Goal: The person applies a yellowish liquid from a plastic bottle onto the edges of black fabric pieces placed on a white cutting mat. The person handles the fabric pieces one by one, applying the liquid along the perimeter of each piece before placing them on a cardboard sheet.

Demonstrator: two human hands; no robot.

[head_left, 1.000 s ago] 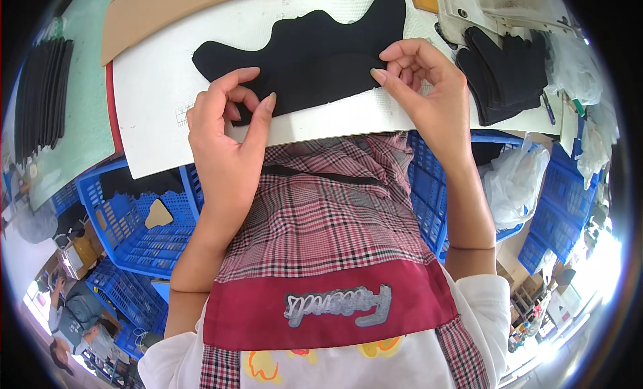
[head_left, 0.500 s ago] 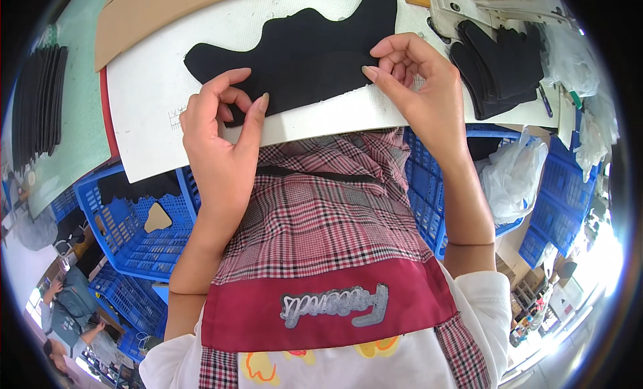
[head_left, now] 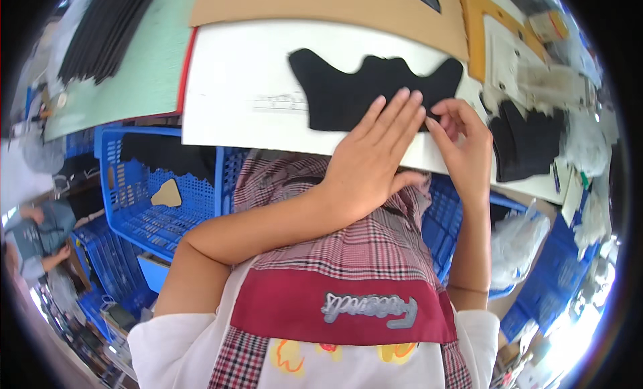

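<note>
A black cut fabric piece (head_left: 348, 97) with a wavy far edge lies flat on the white work surface (head_left: 234, 74). Across its lower right part rests my left hand (head_left: 375, 154), palm down with the fingers stretched out together. My right hand (head_left: 467, 148) is at the right edge of the fabric, its thumb and forefinger pinched on the corner there. The left fingertips come close to the right thumb. Under my left hand, part of the fabric's near edge is hidden.
Stacked black fabric pieces (head_left: 526, 141) lie right, by a pale machine (head_left: 512, 74). A brown board (head_left: 321, 7) borders the far side. More black pieces (head_left: 107, 30) sit on a green table (head_left: 161, 74). Blue crates (head_left: 161, 225) stand below; a plastic bag (head_left: 519, 245) hangs right.
My left hand has left the fabric's left corner and now lies flat near its right side. My right hand stays at the right edge. The whole view has shifted.
</note>
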